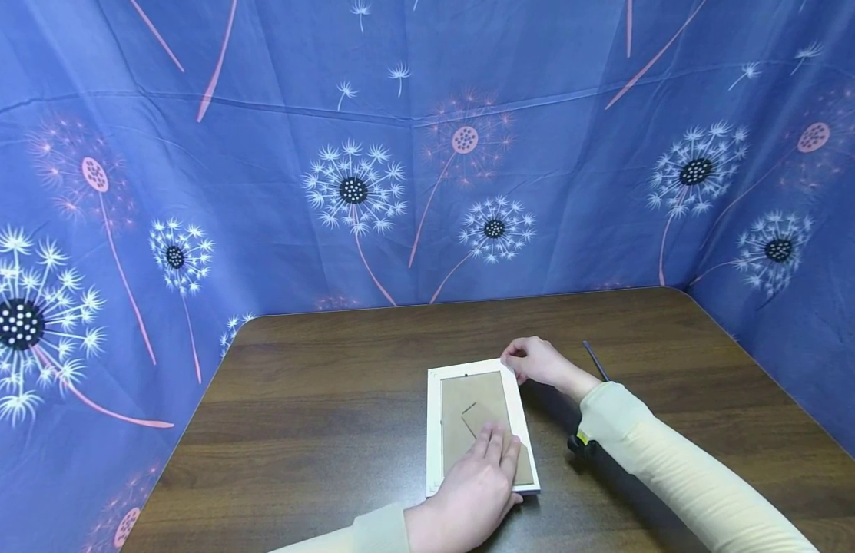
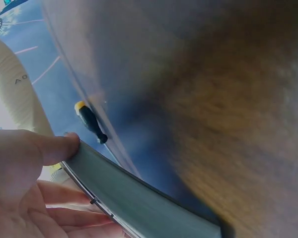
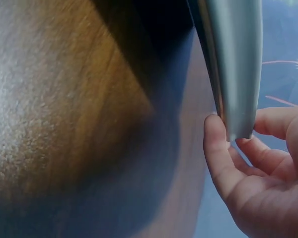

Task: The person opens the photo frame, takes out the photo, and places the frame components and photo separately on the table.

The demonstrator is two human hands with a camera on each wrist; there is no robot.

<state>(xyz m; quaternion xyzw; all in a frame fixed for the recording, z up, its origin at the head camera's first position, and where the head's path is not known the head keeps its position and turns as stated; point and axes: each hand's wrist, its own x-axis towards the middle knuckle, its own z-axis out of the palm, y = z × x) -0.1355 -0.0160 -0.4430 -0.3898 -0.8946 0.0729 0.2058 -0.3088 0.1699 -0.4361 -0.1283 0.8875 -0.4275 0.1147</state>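
A white-backed picture frame (image 1: 435, 430) is face down over the wooden table, its brown backing board (image 1: 458, 445) upward. Across the lower part of that board my left hand (image 1: 472, 491) lays its fingers, while its thumb presses the frame's outer side (image 2: 139, 193) in the left wrist view. At the far right corner, my right hand (image 1: 538, 361) pinches the frame between thumb and fingers. The right wrist view shows that hand (image 3: 268, 173) around the end of the grey-looking frame side (image 3: 241, 74). Some of the board is hidden under my left hand.
A screwdriver (image 2: 91, 123) with a dark, yellow-ended handle lies on the table in the left wrist view. Beyond my right forearm is a thin dark blue rod (image 1: 595, 359). A blue dandelion-print cloth (image 1: 296, 253) hangs behind the wooden table (image 1: 316, 415).
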